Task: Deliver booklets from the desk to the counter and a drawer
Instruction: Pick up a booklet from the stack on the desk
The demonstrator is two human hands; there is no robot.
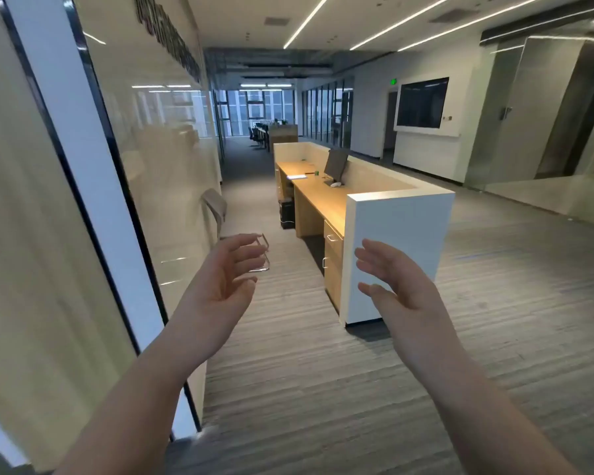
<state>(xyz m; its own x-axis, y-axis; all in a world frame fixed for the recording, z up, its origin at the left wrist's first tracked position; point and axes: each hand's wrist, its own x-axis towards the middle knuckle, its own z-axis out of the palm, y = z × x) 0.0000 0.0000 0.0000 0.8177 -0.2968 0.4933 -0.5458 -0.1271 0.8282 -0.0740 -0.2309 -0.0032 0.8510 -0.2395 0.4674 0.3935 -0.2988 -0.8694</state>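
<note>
Both hands empty, raised in corridor short of the desk
Left hand [225,274] and right hand [396,286] fingers spread, gripping nothing; booklets [296,176] lie on desk [318,197] far ahead, near monitor [335,163]; drawers [333,250] shut

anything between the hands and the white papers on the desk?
Head view: both the left hand and right hand are empty. Only bare carpet and the wooden desk edge lie before the papers.
</note>
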